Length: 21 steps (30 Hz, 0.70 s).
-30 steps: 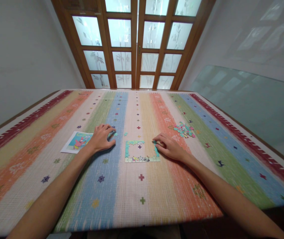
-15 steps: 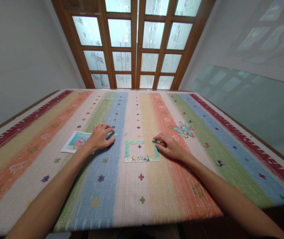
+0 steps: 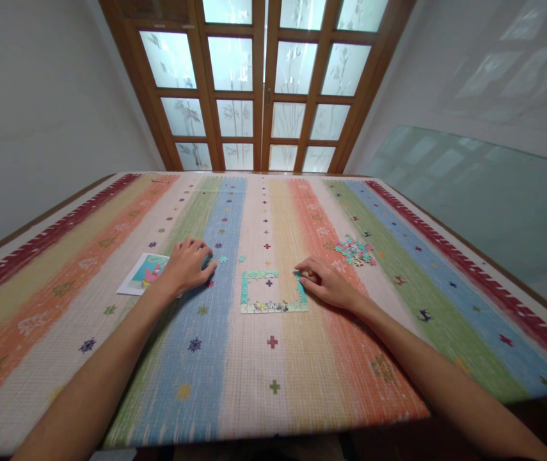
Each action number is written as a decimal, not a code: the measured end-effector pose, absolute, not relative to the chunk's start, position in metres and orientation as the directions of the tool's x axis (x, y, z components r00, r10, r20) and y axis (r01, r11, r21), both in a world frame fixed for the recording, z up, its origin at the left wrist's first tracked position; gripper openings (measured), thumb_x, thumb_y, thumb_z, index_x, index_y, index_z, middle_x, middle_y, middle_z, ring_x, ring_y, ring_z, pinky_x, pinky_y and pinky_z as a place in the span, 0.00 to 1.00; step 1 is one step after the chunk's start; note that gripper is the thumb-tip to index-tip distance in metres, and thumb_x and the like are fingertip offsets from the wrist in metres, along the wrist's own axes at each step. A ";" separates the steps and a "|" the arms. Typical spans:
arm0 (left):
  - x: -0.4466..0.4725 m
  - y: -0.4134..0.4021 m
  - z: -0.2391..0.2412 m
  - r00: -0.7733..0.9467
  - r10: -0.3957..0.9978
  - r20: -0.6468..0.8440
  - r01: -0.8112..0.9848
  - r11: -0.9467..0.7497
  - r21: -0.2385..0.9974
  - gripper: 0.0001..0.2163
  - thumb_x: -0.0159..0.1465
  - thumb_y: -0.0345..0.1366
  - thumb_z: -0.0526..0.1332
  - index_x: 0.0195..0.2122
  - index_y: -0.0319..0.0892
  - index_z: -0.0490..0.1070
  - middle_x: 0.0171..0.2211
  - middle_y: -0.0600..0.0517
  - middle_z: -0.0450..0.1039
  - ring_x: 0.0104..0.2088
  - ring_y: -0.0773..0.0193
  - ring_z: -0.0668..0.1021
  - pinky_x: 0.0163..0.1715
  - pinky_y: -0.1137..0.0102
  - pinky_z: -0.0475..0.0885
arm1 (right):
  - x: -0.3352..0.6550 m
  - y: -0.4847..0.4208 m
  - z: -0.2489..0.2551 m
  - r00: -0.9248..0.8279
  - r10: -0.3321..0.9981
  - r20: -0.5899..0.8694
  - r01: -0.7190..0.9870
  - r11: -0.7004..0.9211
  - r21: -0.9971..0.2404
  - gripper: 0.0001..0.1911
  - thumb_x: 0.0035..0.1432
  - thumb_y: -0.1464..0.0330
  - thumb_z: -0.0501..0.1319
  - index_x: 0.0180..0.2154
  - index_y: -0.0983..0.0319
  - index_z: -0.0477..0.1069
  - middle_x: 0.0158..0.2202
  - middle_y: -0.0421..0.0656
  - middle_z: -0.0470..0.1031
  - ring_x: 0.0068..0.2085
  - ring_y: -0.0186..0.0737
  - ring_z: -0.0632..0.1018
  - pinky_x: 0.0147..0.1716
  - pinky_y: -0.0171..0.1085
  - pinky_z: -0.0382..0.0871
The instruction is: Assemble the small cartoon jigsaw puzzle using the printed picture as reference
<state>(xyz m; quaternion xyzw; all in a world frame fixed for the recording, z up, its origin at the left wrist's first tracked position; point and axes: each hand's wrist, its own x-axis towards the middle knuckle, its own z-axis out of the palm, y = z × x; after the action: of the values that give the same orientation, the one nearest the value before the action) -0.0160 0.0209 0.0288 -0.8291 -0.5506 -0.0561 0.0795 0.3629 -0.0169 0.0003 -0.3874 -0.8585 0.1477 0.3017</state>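
Jigsaw border (image 3: 273, 308) lies flat just beside my right hand (image 3: 325, 282), whose fingertips rest at the upper end of its right side. Thumb and fingers are drawn near each other there, but I cannot tell whether I have a piece pinched between them or am only steadying the edge, since my knuckles hide the contact. My left hand (image 3: 189, 266) is arched low, thumb and forefinger apart, with a bit of teal showing in the gap; I see nothing clamped.

Judging by how things lie, the bottom edge and the left side are joined, and the right side runs up to my fingertips. The top edge starts from the left corner and stops short, so there is a break between its end and my right fingers. The middle is unfilled, tablecloth (image 3: 249, 384) showing through, so I would call the outline nearly done and the inside not yet begun.

Just past my left thumb lies a loose teal piece (image 3: 223, 259), and a second teal piece (image 3: 242, 258) sits farther toward the border. Beyond my right hand, outward, waits the heap of loose pieces (image 3: 354, 250). Partly behind my left wrist is a printed starfish picture (image 3: 146, 272).
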 end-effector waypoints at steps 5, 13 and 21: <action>-0.010 0.015 0.034 0.372 0.919 0.133 0.926 -0.358 -0.119 0.18 0.68 0.43 0.55 0.47 0.38 0.79 0.49 0.37 0.76 0.51 0.39 0.73 0.50 0.50 0.66 | 0.362 -0.018 0.002 -0.524 0.755 0.394 0.584 0.655 -0.479 0.08 0.64 0.70 0.58 0.45 0.60 0.72 0.38 0.47 0.74 0.36 0.43 0.74 0.36 0.41 0.69; -0.011 0.015 0.038 0.343 0.937 0.068 0.938 -0.338 -0.081 0.14 0.67 0.40 0.57 0.45 0.38 0.79 0.46 0.37 0.77 0.51 0.39 0.73 0.49 0.51 0.66 | 0.363 -0.017 0.001 -0.525 0.762 0.378 0.595 0.647 -0.477 0.08 0.63 0.71 0.58 0.45 0.60 0.72 0.38 0.47 0.74 0.37 0.44 0.74 0.37 0.42 0.68; -0.015 0.020 0.034 0.364 0.923 0.123 0.929 -0.369 0.018 0.12 0.66 0.41 0.58 0.42 0.41 0.77 0.41 0.41 0.78 0.48 0.44 0.74 0.46 0.55 0.68 | 0.363 -0.018 0.001 -0.522 0.763 0.381 0.585 0.645 -0.492 0.08 0.63 0.71 0.58 0.45 0.60 0.72 0.39 0.47 0.74 0.37 0.43 0.74 0.39 0.42 0.69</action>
<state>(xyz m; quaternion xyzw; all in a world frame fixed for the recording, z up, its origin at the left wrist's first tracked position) -0.0152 0.0197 0.0340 -0.8254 -0.5610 -0.0562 0.0274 0.3627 -0.0179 0.0006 -0.3924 -0.8588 0.1531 0.2916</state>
